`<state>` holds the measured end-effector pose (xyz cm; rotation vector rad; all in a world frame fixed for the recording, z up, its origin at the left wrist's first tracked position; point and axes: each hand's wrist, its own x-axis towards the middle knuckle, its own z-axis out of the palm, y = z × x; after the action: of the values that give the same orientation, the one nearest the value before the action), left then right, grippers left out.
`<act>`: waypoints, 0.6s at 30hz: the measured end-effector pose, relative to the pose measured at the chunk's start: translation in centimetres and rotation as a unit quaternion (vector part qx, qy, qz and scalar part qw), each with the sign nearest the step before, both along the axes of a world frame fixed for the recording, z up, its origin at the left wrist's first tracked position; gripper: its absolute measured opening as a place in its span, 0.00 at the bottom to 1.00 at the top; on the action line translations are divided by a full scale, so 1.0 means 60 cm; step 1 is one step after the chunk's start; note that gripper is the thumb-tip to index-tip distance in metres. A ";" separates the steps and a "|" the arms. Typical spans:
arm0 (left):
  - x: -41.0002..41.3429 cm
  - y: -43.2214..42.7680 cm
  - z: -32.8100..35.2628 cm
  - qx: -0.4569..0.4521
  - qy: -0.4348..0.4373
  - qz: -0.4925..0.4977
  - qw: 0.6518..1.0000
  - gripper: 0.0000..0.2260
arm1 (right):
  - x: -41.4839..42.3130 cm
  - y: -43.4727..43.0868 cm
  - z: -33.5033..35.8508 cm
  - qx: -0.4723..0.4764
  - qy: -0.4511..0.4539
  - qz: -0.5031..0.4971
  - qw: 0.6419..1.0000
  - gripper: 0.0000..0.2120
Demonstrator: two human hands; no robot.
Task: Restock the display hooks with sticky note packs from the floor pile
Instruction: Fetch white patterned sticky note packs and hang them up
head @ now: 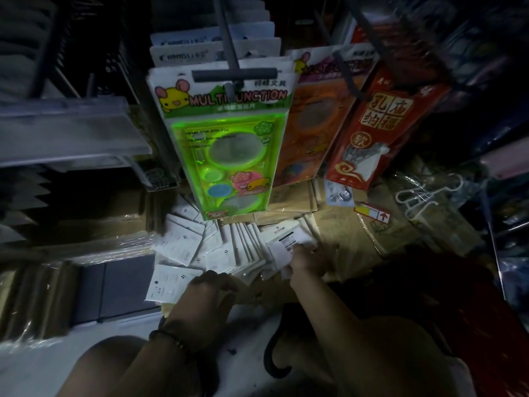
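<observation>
- Head view, centre of the frame: the sticky note packs (197, 247) lie in 1 loose white pile on the floor. They are fanned and overlapping, just below the hanging goods.
- Lower centre: the left hand (210, 285) is at the near edge of the pile, with its fingers bent down over the packs. Whether it grips any of them cannot be told in the dim, blurred light. A beaded bracelet (171, 340) circles its wrist.
- Right of centre: the right hand (303, 260) has its fingers curled round a few white packs at the right end of the pile. The topmost, a labelled pack (289, 239), shows a dark printed label.
- Upper centre: a grey hook (233, 74) carries a green stencil card (229, 156) marked "MULTIFUNCTION". More cards hang behind it.
- Upper right: an orange stencil card (309, 124) hangs just beside the green one. A red box (380, 124) printed with 4 large Chinese characters hangs further right.
- Right side of the floor: white hangers (420, 193) rest on plastic-wrapped cartons (349, 230).
- Left: a pale shelf edge (71, 130) juts in.
</observation>
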<state>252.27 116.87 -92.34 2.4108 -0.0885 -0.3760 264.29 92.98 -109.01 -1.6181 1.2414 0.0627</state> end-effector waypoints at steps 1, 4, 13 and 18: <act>0.001 0.000 -0.004 -0.016 -0.010 0.011 1.000 0.12 | -0.007 -0.002 0.005 -0.005 -0.019 -0.017 1.000 0.22; 0.009 -0.017 0.003 -0.086 0.030 0.076 0.993 0.09 | -0.043 0.027 0.129 -0.024 -0.061 -0.013 0.998 0.20; 0.005 -0.082 0.093 -0.485 0.312 0.231 0.783 0.27 | -0.234 0.090 0.341 -0.131 -0.277 0.289 0.907 0.11; -0.022 -0.082 0.134 -0.563 0.247 0.299 0.730 0.17 | -0.290 0.109 0.393 -0.229 -0.334 0.420 0.812 0.22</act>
<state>250.96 111.97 -84.31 0.9761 0.5432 -0.4523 246.88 99.52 -85.40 -2.2316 -0.0781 -0.2570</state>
